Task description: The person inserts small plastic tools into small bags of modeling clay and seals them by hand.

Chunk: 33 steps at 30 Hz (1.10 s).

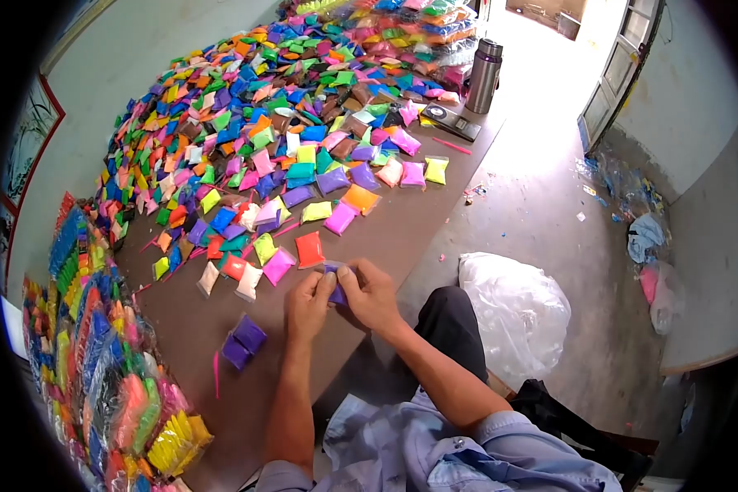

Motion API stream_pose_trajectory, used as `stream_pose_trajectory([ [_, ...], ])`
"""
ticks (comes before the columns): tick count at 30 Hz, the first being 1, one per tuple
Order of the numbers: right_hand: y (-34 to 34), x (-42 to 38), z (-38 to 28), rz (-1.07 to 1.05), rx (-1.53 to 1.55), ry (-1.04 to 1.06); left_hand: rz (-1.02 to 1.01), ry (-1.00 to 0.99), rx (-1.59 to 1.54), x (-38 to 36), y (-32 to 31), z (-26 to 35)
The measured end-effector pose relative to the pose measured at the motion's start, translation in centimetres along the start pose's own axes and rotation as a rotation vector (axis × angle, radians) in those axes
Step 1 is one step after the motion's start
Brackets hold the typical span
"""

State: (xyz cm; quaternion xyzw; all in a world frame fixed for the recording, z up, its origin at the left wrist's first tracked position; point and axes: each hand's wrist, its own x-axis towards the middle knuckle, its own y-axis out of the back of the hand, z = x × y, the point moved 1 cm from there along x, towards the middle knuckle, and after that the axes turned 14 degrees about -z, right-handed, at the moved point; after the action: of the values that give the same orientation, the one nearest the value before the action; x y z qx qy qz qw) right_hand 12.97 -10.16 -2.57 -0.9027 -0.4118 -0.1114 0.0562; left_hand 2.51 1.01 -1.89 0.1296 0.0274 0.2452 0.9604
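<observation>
Near the table's right edge, my left hand [310, 305] and my right hand [369, 293] come together on a small purple packet [337, 293]. Thumbs and fingers of both hands pinch it from either side. Just beyond them lies a red packet [309, 249], with a pink packet [279, 266] to its left. Two dark purple packets [243, 340] rest side by side on the brown table [303, 406], left of my left forearm. A thin pink strip [216, 375] is beside them.
A large heap of colourful packets [246, 123] covers the table's far side. Bundled bags [98, 361] line the left edge. A steel flask [485, 76] and a scale [451, 121] stand at the far right. A white plastic bag [517, 316] sits on the floor.
</observation>
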Motion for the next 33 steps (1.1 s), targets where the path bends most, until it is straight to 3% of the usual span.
stream_pose_trajectory([
  [7, 0.4, -0.1, -0.9, 0.011, -0.158, -0.061, 0.035, 0.004, 0.023, 0.1, -0.1, -0.6],
  [15, 0.3, -0.1, -0.3, 0.044, -0.087, 0.09, 0.023, -0.012, -0.089, 0.1, -0.6, 1.0],
  [24, 0.1, 0.5, -1.6, 0.022, -0.234, -0.02, 0.087, -0.085, -0.075, 0.3, 0.1, -1.3],
  [33, -0.1, 0.3, -1.1, 0.119, -0.02, 0.014, 0.041, -0.007, -0.051, -0.1, -0.7, 1.4],
])
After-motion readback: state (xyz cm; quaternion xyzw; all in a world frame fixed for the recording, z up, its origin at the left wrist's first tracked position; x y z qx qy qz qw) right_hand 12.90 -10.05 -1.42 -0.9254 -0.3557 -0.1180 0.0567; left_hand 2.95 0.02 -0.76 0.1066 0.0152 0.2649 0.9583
